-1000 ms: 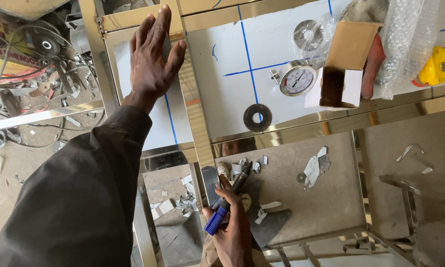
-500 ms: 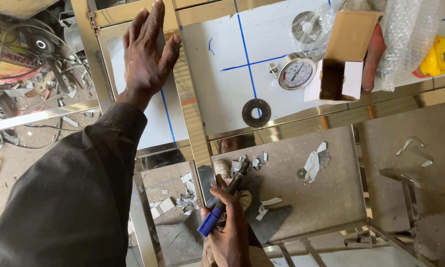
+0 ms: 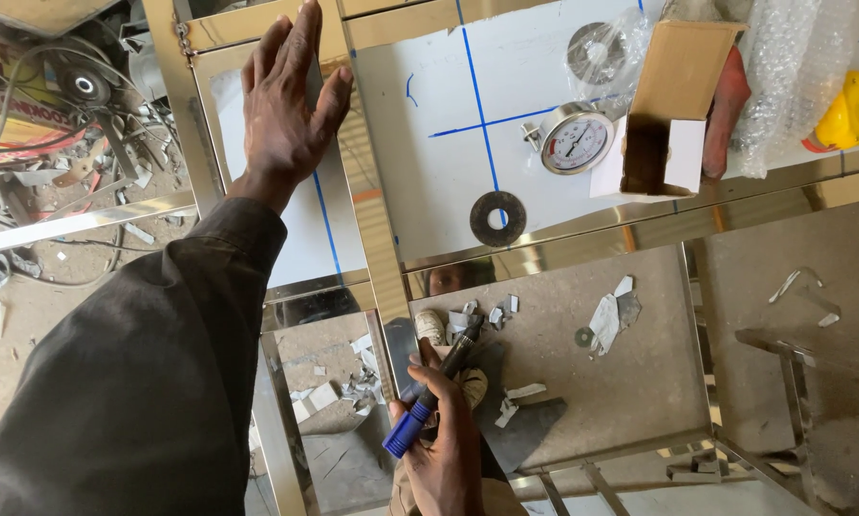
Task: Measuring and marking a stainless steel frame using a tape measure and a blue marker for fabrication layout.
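Nearest me: right hand (image 3: 449, 449), clenched around a marker (image 3: 436, 394) with a blue cap, low at frame bottom beside the steel strip (image 3: 377, 239). Next: left hand (image 3: 291, 105), open, palm flat on that strip's upper end. Beyond, on the white sheet (image 3: 429, 182): black washer (image 3: 497, 218), pressure gauge (image 3: 576, 139), cardboard box (image 3: 673, 105), yellow tape measure (image 3: 855, 110).

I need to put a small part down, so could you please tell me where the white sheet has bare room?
Bare patches: between the left hand and the vertical blue line, and below the black washer toward the steel frame edge. The top right is crowded: pressure gauge, open cardboard box, bubble wrap, yellow tape measure.
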